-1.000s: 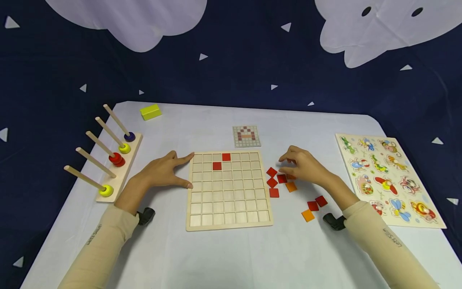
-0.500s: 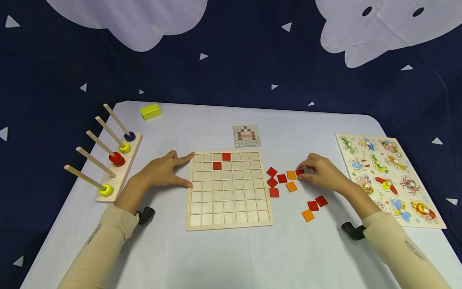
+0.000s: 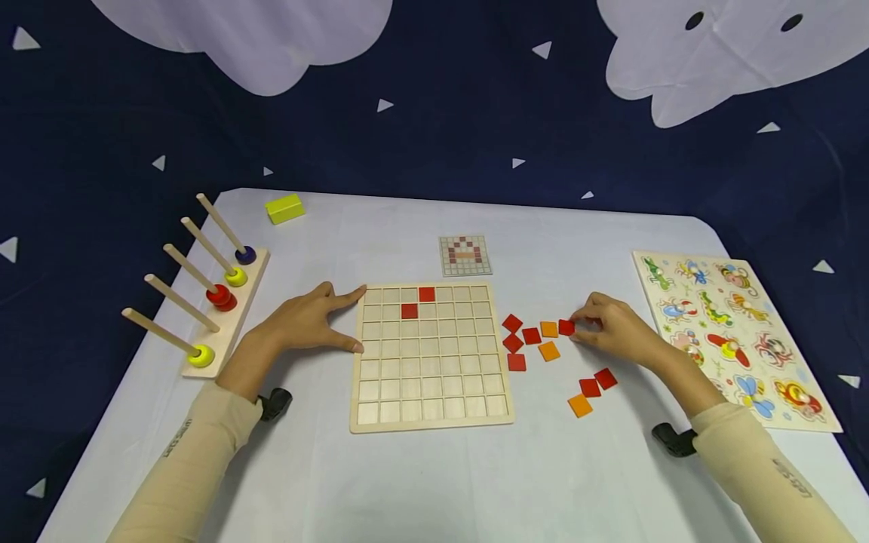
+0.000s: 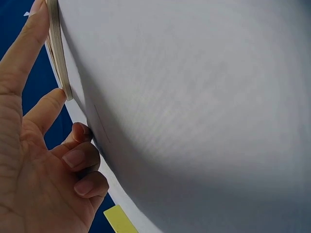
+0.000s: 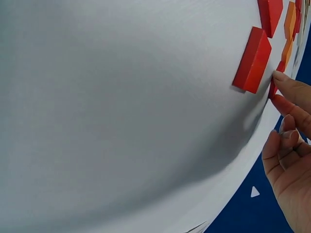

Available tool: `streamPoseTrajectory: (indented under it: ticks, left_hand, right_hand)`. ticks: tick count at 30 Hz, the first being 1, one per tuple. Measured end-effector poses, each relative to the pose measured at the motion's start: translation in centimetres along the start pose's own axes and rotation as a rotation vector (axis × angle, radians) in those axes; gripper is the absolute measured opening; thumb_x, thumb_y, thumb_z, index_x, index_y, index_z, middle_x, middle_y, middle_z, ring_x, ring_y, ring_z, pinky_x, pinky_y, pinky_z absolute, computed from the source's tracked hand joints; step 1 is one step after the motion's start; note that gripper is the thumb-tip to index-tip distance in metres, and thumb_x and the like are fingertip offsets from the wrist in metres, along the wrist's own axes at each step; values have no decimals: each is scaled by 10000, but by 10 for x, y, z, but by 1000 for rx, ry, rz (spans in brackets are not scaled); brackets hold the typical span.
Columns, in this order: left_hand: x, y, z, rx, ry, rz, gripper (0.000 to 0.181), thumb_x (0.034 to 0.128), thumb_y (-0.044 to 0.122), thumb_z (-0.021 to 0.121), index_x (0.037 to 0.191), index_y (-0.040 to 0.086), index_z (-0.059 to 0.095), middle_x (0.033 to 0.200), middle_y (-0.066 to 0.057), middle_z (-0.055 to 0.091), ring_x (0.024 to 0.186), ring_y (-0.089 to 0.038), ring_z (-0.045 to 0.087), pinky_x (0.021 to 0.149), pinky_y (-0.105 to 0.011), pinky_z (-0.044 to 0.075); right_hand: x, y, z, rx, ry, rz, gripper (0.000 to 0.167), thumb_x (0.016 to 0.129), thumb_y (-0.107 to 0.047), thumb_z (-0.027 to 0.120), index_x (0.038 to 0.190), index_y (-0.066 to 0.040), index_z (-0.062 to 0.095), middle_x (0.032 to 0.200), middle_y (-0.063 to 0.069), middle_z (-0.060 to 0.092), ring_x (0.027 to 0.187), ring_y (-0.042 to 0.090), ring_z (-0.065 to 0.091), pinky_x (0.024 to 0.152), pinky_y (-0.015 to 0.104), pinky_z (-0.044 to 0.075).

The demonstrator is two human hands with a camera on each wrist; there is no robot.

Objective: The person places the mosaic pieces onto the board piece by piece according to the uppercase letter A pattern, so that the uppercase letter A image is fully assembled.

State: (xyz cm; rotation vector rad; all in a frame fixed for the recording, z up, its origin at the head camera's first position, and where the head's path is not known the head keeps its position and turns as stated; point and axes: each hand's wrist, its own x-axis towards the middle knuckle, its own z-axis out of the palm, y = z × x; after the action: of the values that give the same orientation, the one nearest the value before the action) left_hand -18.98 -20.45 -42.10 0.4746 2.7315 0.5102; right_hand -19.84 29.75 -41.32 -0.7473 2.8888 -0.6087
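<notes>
To the right of the pale wooden grid board (image 3: 431, 368), the right hand (image 3: 611, 328) pinches a small red square tile (image 3: 566, 327) between thumb and fingertip; whether it is clear of the white cloth-covered surface (image 3: 407, 483) I cannot tell. At the board's left edge, the left hand (image 3: 305, 320) rests straight thumb and index finger, grasping nothing. To handle so thin a piece well, I would grip opposite edges and raise it straight, sparing the orange square tile (image 3: 549, 329) just beside it, boardward. Light left-hand contact should suffice; harder pushing could slide the board.
</notes>
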Motion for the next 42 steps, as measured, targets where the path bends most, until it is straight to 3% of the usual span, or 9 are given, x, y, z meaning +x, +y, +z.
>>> streamPoseTrajectory:
  ticks: [14, 21, 42]
  left_hand:
    - [1, 1, -1, 2, -1, -2, 1066, 668, 691, 787, 1540, 246, 364, 1028, -113, 499, 709, -197, 459, 640, -314, 400]
    - [1, 1, -2, -1, -2, -2, 1065, 670, 698, 781, 1539, 240, 369, 1033, -118, 504, 714, -199, 462, 641, -317, 404]
    - [1, 0, 0, 4, -7, -10, 1080, 653, 696, 794, 1540, 263, 355, 1025, -99, 495, 704, -193, 455, 630, -309, 394]
  right_hand:
    - [-5, 4, 2, 33, 60, -50, 199, 755, -68, 841, 925, -15, 752, 822, -3, 512, 735, 125, 453, 627, 227, 387]
    - [2, -1, 2, 59, 98, -111, 195, 737, -34, 841, 908, -22, 747, 819, 8, 508, 718, 130, 448, 609, 214, 378]
    - [56, -65, 12, 110, -26, -183, 160, 795, -78, 809, 945, -63, 756, 837, 43, 527, 756, 201, 490, 656, 260, 411]
